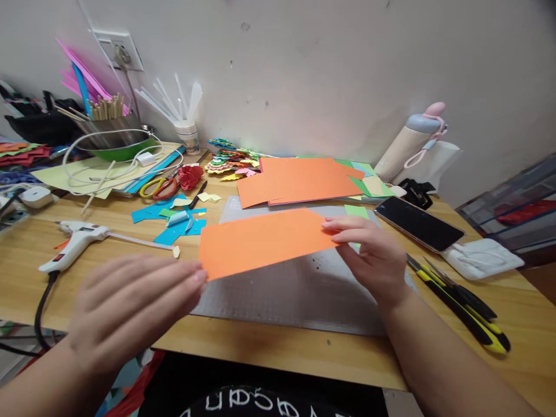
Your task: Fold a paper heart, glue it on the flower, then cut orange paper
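A strip of orange paper is held up over a grey cutting mat. My left hand grips its lower left corner with the fingers together; the thumb is hidden behind them. At the right end my right hand pinches the paper between thumb and fingers. Behind the strip, larger orange sheets lie stacked at the back of the mat. Blue paper scraps are to the left of the mat.
A white glue gun lies on the left, its cord hanging off the table edge. Scissors sit near a red paper flower. On the right are a phone, a yellow-black cutter knife and a bottle.
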A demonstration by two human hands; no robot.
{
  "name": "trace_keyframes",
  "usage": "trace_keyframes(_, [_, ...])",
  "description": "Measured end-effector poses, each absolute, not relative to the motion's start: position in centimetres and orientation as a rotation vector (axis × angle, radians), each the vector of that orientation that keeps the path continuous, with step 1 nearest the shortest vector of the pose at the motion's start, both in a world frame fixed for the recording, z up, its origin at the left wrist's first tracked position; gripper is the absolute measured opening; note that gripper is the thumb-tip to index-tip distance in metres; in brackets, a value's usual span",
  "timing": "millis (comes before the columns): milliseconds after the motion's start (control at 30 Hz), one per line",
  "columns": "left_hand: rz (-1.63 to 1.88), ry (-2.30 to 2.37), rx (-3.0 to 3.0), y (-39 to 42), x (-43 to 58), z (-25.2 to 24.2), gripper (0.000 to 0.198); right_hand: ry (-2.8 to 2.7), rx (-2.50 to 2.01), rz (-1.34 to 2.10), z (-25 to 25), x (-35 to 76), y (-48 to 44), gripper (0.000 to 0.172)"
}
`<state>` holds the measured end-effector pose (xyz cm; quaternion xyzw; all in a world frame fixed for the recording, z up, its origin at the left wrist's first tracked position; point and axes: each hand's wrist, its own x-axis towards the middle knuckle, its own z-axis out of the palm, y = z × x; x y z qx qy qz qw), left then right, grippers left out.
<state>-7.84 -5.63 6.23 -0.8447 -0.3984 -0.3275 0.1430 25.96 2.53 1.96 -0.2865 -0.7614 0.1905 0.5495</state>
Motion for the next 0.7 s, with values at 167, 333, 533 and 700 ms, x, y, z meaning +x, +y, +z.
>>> trace_keyframes(167, [-0.398,-0.783,-2.652,-3.3,-8.0,2.5,0.014,-2.528,-0.873,0.453,1.7,26.0,3.2,0.007])
trace_keyframes(333, [-0.314,-1.122,-2.895,-2.2,-5.2,0.9,0.021,-2.701,-0.966,0.555,1.5,25.1,2.8,0.008])
trace_keyframes(533, [-0.216,-1.114,-3.089,-1.6,-3.1,0.5,0.033,-2.751,-0.838,0.375,1.5,22.9,1.1,0.026])
trace_keyframes(700, [-0.311,-1.162,-3.062,-1.7,-3.1,-0.1,0.026,-2.834,-0.715,0.088,0.7,21.6,0.4,0.027])
